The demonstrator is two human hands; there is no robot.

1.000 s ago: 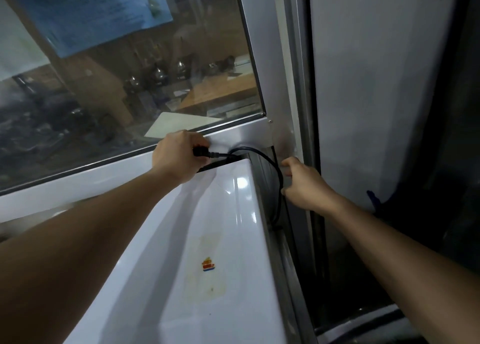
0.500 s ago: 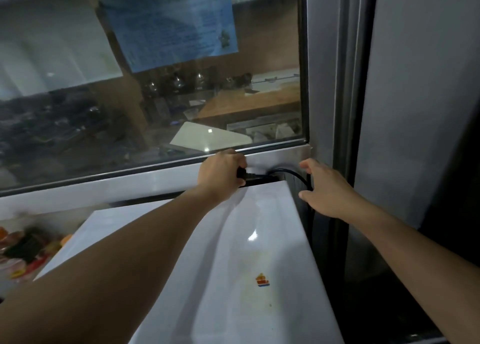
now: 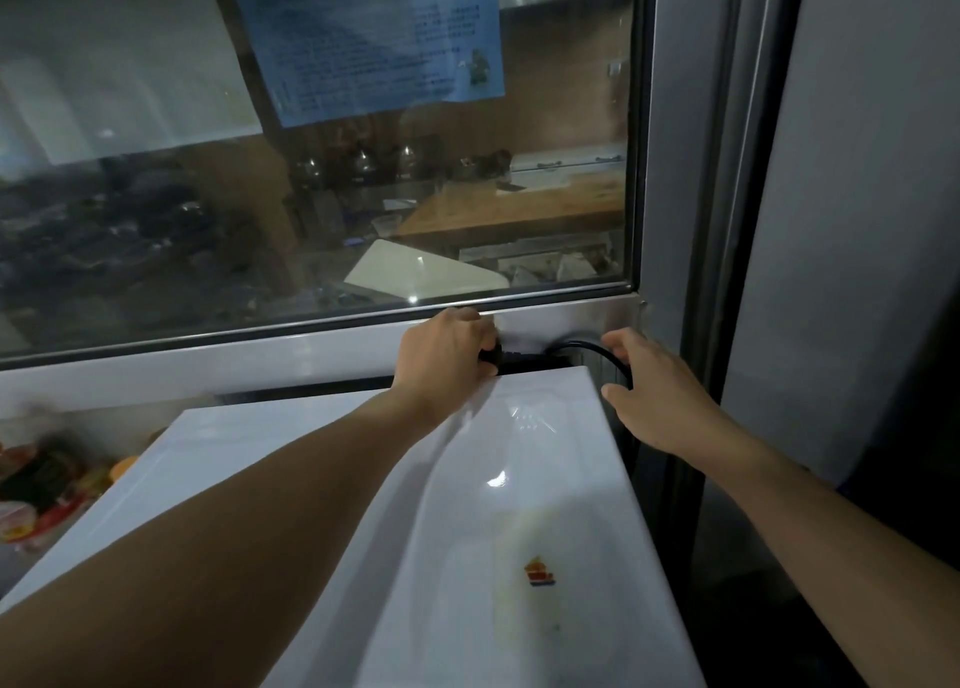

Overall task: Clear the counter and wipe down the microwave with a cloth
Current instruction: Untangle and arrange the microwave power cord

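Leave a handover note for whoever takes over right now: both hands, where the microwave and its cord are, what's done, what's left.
Left hand grips the black plug behind the white microwave, under the window.
Right hand holds the black cord at the microwave's back right corner.
Done: nothing visibly wiped; a stain and a small sticker remain on the top.
Left: wipe the microwave; no cloth is in view. Packets sit at far left.
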